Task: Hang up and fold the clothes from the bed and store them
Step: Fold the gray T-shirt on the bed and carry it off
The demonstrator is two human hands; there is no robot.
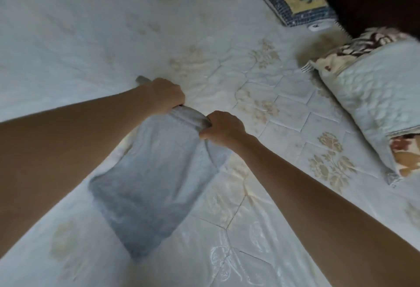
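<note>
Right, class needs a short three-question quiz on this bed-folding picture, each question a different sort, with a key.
1. True or false: both hands grip the far edge of the grey garment.
2. Multiple choice: the folded quilted blanket lies A) at the person's left, B) at the person's right, C) under the garment.
3. Fill in: the garment lies on the white quilted ____.

Key
1. True: the left hand and the right hand hold its bunched edge.
2. B.
3. Bedspread.
</note>
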